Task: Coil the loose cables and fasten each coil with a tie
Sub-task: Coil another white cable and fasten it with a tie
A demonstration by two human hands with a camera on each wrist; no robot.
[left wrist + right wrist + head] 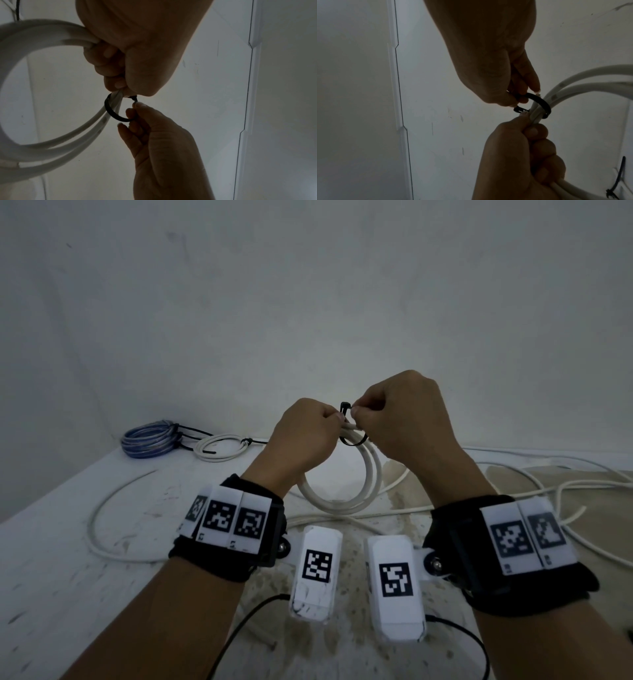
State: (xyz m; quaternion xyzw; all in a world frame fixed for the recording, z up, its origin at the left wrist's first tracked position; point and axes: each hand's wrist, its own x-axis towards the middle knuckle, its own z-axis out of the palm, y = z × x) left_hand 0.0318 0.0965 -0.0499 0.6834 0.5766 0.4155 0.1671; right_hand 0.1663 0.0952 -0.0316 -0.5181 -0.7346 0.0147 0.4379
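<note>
- The left hand (301, 440) is clenched around the top of a white cable coil (356, 494), which hangs above the table (68, 542); its palm hides where the strands cross.
- The right hand (400, 419) pinches a black tie (346, 409) looped loosely round the coil just beside the left fingers (109, 67).
- In the left wrist view the tie (113, 112) shows as an open ring round two strands; its head sits between both thumbs and is too small to tell whether the tail is threaded.
- Both wrist views are dim, and the coil (590, 83) is cut off at the frame edge.
- A blue coil (147, 440) and a smaller white coil (219, 446), both tied, lie at the table's far left.
- Loose white cables (513, 498) trail off the right edge, partly behind the right arm.
</note>
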